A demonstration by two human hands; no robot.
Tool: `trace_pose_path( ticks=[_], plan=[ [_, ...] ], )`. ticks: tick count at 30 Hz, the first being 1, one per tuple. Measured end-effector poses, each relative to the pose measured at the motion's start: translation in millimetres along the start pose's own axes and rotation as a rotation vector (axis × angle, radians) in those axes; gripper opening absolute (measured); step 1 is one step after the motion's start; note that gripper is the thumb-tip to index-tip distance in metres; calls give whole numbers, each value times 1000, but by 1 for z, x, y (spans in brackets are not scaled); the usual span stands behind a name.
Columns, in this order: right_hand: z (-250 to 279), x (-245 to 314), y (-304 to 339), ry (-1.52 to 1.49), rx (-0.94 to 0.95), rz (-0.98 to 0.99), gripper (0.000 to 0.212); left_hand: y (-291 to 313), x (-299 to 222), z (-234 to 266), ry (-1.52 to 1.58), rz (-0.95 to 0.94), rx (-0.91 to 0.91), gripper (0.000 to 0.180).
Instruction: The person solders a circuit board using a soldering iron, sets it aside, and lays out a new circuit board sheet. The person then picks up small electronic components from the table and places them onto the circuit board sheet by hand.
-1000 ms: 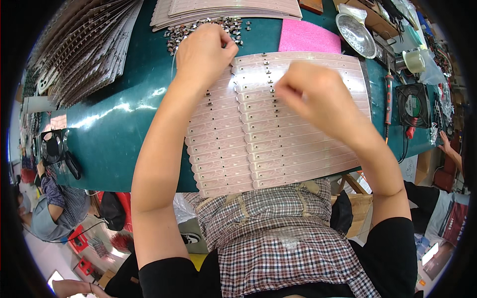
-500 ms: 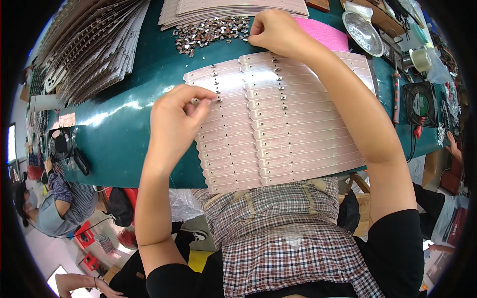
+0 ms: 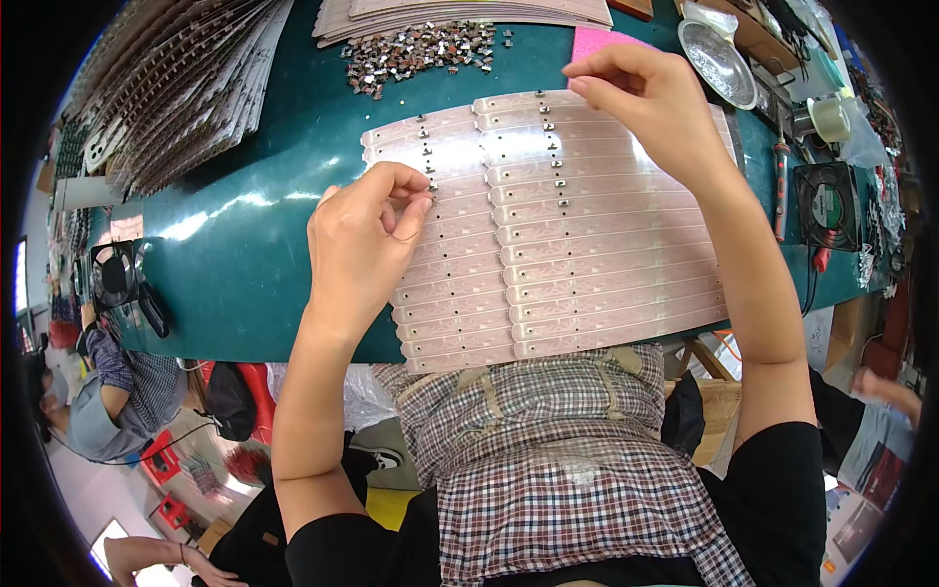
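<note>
From where I sit far away, the biggest thing I see is the long green table [image 3: 245, 264]. At its near edge is the worker's checked apron [image 3: 558, 470].

On the table, right in front of the apron, lie the two flat pink sheets: the wide right sheet [image 3: 626, 254] and the left sheet [image 3: 460, 313] next to it. Both are made of long strips with little dark dots. A big pile of boards [image 3: 186, 98] leans in the far left corner, and more pink sheets [image 3: 460, 15] are stacked at the far edge.

My left hand [image 3: 367, 240] is over the left side of the left sheet. Its thumb and pointer finger come close together by a tiny metal bit, and I can't tell if they pinch it. My right hand [image 3: 655, 108] is up over the far edge of the right sheet, near the bright pink foam [image 3: 597, 41]. Its thumb and pointer tips are near each other, and I can't tell if something tiny is between them.

Off to the right I see a black fan [image 3: 827, 201], a shiny dish [image 3: 717, 64] and a thin tool with a red handle [image 3: 781, 186].

Smallest are the metal bits [image 3: 421, 54], heaped past the left sheet. More bits sit in a row on each sheet, toward the far end.
</note>
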State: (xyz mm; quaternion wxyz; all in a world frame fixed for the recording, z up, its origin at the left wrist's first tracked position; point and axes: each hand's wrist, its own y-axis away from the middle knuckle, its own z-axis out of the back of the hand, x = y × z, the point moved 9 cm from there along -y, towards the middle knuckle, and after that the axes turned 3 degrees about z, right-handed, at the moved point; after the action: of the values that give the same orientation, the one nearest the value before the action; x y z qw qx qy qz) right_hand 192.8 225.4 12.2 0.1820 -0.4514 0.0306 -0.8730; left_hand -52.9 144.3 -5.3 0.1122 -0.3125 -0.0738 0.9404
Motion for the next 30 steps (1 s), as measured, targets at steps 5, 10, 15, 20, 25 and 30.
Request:
trace_pose_path(
  ticks=[5, 10, 15, 20, 25, 30],
  plan=[
    [11, -1, 16, -61, -9, -20, 17, -1, -6, 2, -69, -44, -9, 15],
    [11, 0, 30, -119, -23, -67, 17, -1, -8, 1, -94, -75, -23, 15],
    [11, 1, 37, -177, -26, -83, 17, -1, -3, 1, -26, -20, -9, 15],
    [10, 2, 42, -158, 8, -91, 16, 0, -4, 1, -45, -32, -30, 15],
    [6, 0, 51, -185, -2, -123, 14, -1, -13, 2, -96, -111, -54, 15],
    [-1, 5, 63, -211, 27, -198, 11, 2, -28, 0, -219, -246, -56, 16]
  ],
)
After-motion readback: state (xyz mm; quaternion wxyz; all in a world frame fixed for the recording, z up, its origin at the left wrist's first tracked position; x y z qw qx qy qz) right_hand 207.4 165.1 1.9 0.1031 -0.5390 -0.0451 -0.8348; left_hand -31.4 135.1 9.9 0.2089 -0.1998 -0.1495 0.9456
